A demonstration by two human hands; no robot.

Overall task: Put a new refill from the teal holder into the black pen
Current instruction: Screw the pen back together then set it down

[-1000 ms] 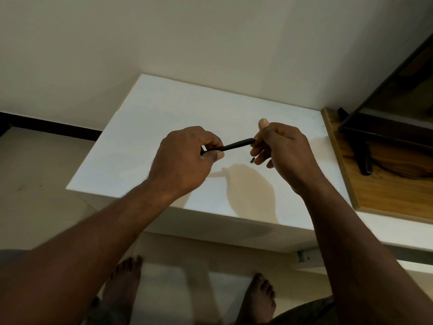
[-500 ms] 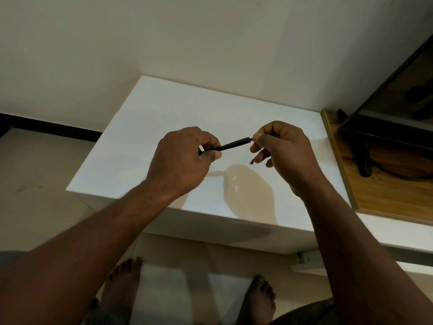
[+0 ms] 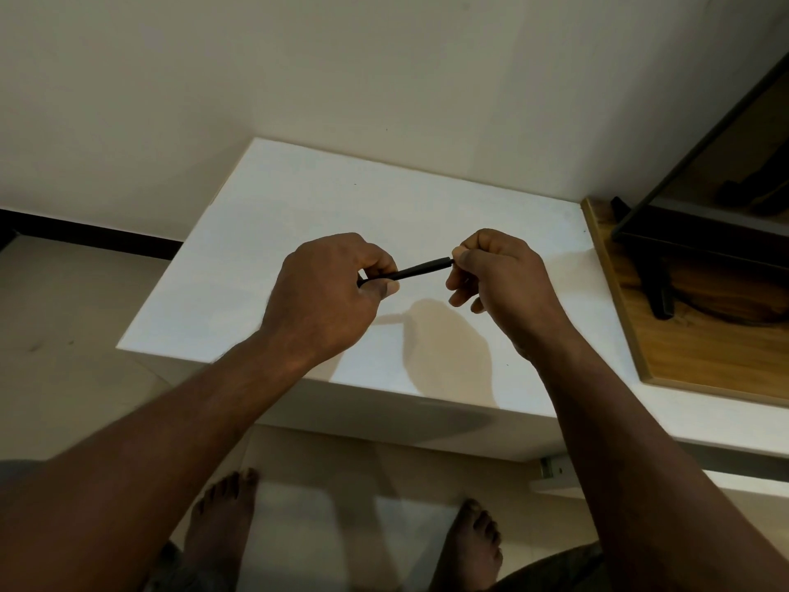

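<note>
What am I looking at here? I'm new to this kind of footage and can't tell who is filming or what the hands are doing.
There is no machine here. The one picture comes from a wide-angle camera worn on a person's head, looking forward and down, so you see their own arms and bare feet.

The left hand and the right hand each pinch one end of a thin black pen, held level in the air above a white table set against the wall. The table top shows only the hands' shadows.

To the right is a wooden board with a dark stand on it. The teal refill holder is not in view.
</note>
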